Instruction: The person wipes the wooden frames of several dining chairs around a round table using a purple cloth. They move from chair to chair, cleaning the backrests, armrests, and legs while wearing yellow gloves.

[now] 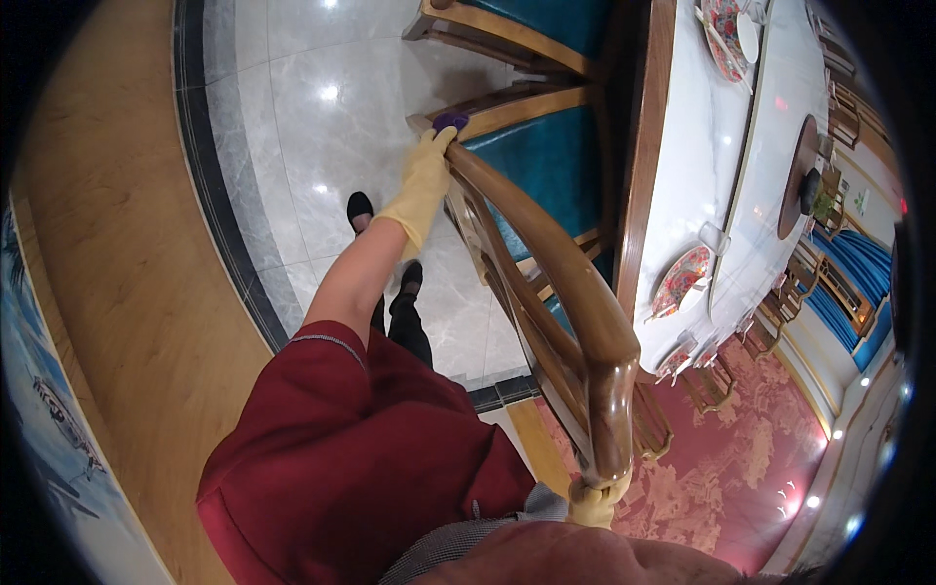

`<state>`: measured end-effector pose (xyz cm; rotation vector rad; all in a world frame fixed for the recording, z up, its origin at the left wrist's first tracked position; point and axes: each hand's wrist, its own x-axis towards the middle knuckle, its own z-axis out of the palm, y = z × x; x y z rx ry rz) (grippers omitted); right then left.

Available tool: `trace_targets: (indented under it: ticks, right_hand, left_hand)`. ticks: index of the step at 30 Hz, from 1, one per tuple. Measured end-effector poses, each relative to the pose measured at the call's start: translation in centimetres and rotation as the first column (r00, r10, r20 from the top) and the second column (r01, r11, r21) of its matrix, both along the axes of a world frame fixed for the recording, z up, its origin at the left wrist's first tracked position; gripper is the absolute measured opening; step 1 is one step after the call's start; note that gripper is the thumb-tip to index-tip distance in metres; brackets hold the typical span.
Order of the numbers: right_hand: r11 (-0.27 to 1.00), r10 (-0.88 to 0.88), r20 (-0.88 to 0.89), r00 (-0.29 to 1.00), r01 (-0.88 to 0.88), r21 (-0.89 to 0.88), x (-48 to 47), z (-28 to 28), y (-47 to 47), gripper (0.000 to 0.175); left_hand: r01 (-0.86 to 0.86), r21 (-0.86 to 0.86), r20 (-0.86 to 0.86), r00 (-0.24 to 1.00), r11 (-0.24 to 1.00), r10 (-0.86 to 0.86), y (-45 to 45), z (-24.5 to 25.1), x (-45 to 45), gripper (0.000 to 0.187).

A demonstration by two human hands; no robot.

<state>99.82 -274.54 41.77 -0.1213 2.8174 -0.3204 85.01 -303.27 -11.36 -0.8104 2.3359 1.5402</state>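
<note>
A wooden chair (545, 227) with a thick, curved, polished rail stands in front of me, close to the camera. My left hand (428, 168), in a pale yellow rubber glove, is at the rail's far end. A bunched purple cloth (450, 123) is at its fingertips, partly hidden, beside the wooden edge of a blue-green seat (537, 172). Near the bottom of the view, my right hand (596, 501) wears a matching glove. It grips the rail's near end, its fingers partly hidden by the wood.
A white marble-look table (680, 175) with a wooden edge runs along the right, bearing red patterned plates (680, 281). Another chair (512, 36) stands beyond. Grey tiled floor (307, 146) lies under my feet. On the left runs a wooden surface (110, 219); red patterned carpet (716, 468) lies lower right.
</note>
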Motion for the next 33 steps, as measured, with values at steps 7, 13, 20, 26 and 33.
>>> trace_targets:
  ticks: [7,13,20,26,33]
  right_hand:
    - [0.989,0.054,-0.003,0.999,-0.054,-0.138,-1.6,0.0,-1.1,0.048]
    - [0.949,0.13,-0.165,0.978,-0.171,-0.264,-1.5,-1.7,0.0,0.065]
    - [0.916,0.184,-0.259,0.948,-0.261,-0.306,-2.1,-2.0,0.0,0.05]
    - [0.88,0.174,-0.317,0.932,-0.292,-0.376,-2.3,-2.0,-0.5,0.049]
    - [0.774,0.139,-0.453,0.881,-0.382,-0.505,-1.9,-1.8,0.5,0.038]
  left_hand:
    - [-0.153,0.116,-0.061,0.985,0.981,0.16,0.9,10.6,1.3,0.062]
    - [0.065,-0.015,-0.259,0.963,0.998,-0.066,-1.9,21.9,-0.6,0.061]
    - [0.18,0.216,-0.514,0.857,0.96,-0.045,-3.1,35.9,0.5,0.07]
    - [0.033,0.375,-0.672,0.698,0.927,0.247,-2.9,44.1,3.7,0.067]
    - [0.139,-0.357,-0.752,0.545,0.924,-0.372,-0.6,47.2,3.2,0.066]
